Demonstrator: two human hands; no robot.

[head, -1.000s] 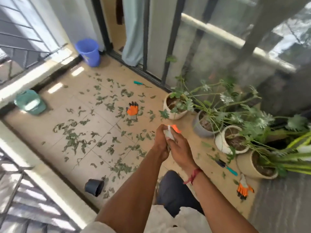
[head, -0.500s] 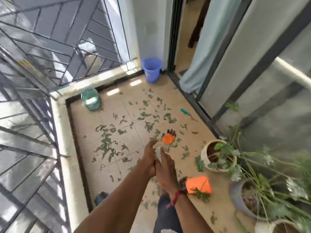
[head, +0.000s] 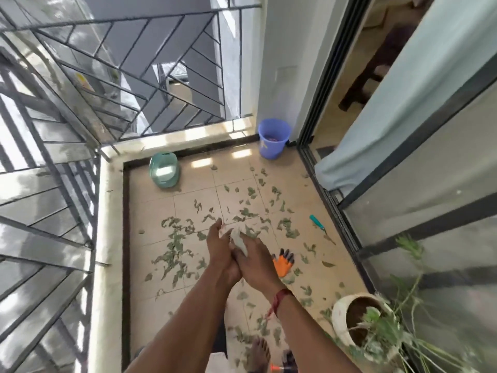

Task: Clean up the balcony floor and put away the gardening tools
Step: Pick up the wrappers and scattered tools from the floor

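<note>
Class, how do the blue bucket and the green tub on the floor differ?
The blue bucket is taller and narrower; the green tub is squat and wide. The blue bucket stands by the door frame, the green tub near the railing corner. Both sit at the far end.

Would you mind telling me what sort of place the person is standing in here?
Most likely a small apartment balcony: a metal railing fences the tiled floor on two sides, a sliding glass door opens indoors, and a potted plant stands by scattered leaves.
</note>
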